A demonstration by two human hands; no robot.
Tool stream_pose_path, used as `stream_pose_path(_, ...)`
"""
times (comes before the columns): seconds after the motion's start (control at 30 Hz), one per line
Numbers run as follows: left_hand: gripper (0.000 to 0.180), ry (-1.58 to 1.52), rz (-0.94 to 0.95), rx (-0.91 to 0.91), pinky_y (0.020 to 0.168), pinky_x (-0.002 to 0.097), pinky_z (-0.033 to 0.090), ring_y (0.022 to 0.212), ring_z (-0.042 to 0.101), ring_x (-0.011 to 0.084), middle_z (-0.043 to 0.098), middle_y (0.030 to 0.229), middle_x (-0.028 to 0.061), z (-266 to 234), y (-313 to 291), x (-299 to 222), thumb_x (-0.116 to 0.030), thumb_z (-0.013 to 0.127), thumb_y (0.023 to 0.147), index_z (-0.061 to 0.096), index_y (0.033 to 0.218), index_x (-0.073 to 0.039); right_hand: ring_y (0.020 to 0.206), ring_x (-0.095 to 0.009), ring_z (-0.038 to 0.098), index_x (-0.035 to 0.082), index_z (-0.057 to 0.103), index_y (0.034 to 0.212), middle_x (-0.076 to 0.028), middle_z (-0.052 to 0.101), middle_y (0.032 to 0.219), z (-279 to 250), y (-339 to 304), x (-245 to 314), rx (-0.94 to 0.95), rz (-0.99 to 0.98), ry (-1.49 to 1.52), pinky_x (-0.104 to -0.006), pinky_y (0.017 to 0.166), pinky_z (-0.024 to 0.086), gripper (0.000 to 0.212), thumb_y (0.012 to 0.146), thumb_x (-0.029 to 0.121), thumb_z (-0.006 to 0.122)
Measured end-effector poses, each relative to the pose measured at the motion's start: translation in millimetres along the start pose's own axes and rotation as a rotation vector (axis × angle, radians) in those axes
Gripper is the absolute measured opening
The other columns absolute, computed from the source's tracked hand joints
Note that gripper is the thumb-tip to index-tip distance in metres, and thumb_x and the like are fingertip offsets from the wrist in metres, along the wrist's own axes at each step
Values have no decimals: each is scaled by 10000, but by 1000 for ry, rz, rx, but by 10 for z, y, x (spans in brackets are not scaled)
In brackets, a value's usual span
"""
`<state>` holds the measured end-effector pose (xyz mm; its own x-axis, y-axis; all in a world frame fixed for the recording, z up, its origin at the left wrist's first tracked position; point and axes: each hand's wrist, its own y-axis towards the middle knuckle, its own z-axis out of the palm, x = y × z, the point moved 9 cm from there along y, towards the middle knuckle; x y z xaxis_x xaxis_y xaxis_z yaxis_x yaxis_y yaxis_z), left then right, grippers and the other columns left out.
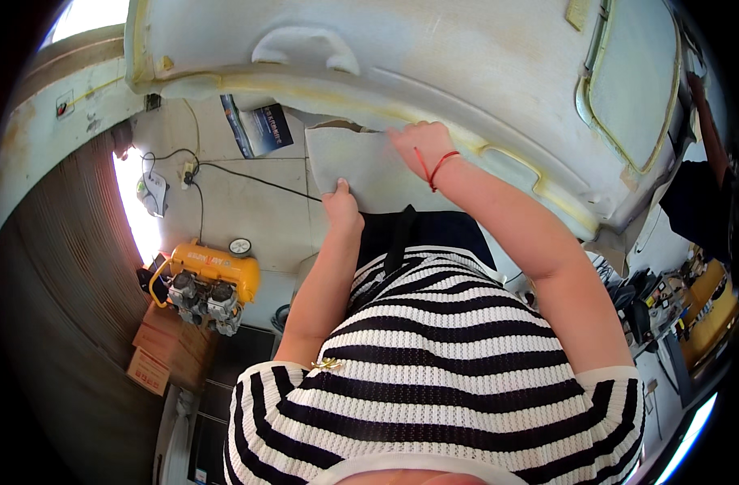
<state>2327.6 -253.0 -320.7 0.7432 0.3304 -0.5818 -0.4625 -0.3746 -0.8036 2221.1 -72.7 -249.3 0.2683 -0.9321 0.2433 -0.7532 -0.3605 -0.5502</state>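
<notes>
A large pale moulded panel (483, 48), which looks like a vehicle headliner, spans the top of the view, with yellowish glue-like stains along its edge. Below that edge hangs a light grey fabric sheet (345, 153). My left hand (343, 208) is closed on the sheet's lower left part, thumb on top and the other fingers hidden behind. At the panel's near edge, my right hand (424, 149) is closed with bent fingertips on the sheet's upper edge; exactly what the fingertips pinch is partly hidden. A red cord circles my right wrist.
An orange air compressor (212, 273) stands at the left above cardboard boxes (161, 347). Black cables (256, 176) cross the tiled floor near a dark printed package (264, 129). At the far right are another person's arm (711, 133) and a cluttered bench (669, 303).
</notes>
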Motion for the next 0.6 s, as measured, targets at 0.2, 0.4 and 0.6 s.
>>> stream_pose_path(0.2,324,-70,-7,57,884,344,358,1008,479,252,478,1131,175,65,-221,-244,-23,441,839,390,1136,97,725,-272,600,106,517,1085,-117,604,772,-113,-279,-113,130,3,-89,-375,588,468,280,840,159,392)
stream_pose_path(0.4,321,-104,33,196,888,311,349,1023,466,219,488,1130,131,59,-326,-210,-49,447,843,400,1139,68,727,-267,595,153,496,1141,-104,603,772,-84,-347,-120,169,62,-108,-366,593,468,317,847,137,378)
stream_pose_path(0.6,335,-131,-38,246,893,306,342,1026,467,216,484,1141,124,8,-315,-156,-44,460,835,402,1145,69,709,-267,586,180,475,1173,-106,586,735,-29,-518,-237,198,92,-131,-364,577,464,361,832,96,393)
